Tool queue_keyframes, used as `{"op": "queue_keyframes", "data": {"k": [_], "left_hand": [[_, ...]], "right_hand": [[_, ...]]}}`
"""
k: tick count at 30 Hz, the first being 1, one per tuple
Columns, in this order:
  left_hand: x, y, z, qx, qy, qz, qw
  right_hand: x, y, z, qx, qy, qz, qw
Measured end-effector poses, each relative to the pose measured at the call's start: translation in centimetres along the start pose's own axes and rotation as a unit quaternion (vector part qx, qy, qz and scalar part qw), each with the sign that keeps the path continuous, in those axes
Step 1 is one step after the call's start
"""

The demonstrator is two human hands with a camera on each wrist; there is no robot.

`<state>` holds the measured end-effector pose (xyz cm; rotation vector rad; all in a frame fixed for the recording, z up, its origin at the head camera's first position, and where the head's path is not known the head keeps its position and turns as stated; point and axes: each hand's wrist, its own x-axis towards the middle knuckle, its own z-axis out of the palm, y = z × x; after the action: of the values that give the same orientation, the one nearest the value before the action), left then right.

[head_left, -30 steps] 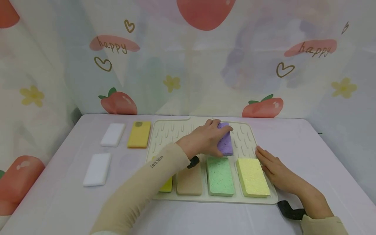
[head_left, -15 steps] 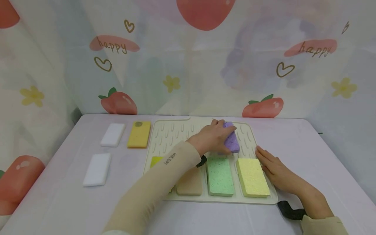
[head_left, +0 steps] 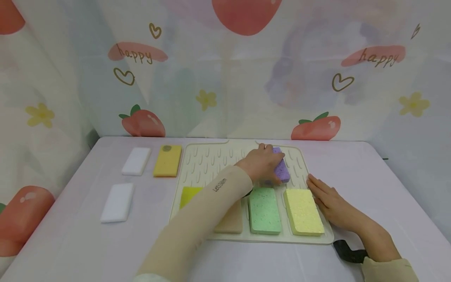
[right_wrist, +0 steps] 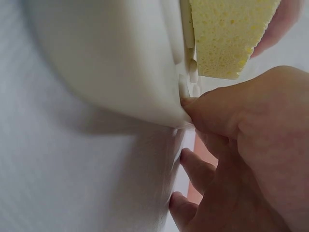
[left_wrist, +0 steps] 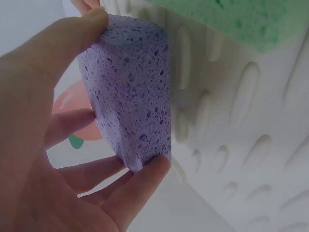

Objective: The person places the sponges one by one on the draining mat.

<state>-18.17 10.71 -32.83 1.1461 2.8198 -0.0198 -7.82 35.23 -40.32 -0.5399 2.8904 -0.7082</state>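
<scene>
My left hand point(head_left: 261, 163) grips a purple sponge point(head_left: 282, 170) over the back right part of a cream drying mat point(head_left: 202, 164) with raised ridges. In the left wrist view, the thumb presses one end of the purple sponge point(left_wrist: 133, 92) and the fingertips hold the other end and side. Whether its underside touches the mat is hard to tell. My right hand point(head_left: 329, 201) lies at the mat's right edge, fingers extended. In the right wrist view, its thumb touches the mat's rim point(right_wrist: 154, 104) while other fingertips rest on the table.
Along the mat's front row lie a pale yellow sponge point(head_left: 303, 211), a green sponge point(head_left: 265, 211), a tan block point(head_left: 230, 221) and a bright yellow piece point(head_left: 189, 195), the last two partly behind my left sleeve. Left of the mat are a yellow sponge point(head_left: 167, 161) and two white blocks point(head_left: 136, 161).
My left hand has carried the purple sponge a little to the right across the back of the mat, tilting it slightly. My right hand has stayed at the mat's edge.
</scene>
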Motion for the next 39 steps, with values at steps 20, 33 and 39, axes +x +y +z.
{"op": "queue_keyframes", "data": {"k": [20,33,39], "left_hand": [[2.1,2.6,-0.4,-0.004,-0.018,-0.017,0.9997],[2.5,2.9,0.1,-0.003,-0.018,-0.021,0.9996],[2.6,3.0,0.0,-0.008,-0.016,-0.025,0.9995]], "right_hand": [[0.1,0.4,0.1,-0.001,0.012,-0.019,0.9997],[-0.1,0.6,0.3,-0.004,0.029,-0.035,0.999],[0.0,0.5,0.2,-0.009,0.029,-0.035,0.9989]]}}
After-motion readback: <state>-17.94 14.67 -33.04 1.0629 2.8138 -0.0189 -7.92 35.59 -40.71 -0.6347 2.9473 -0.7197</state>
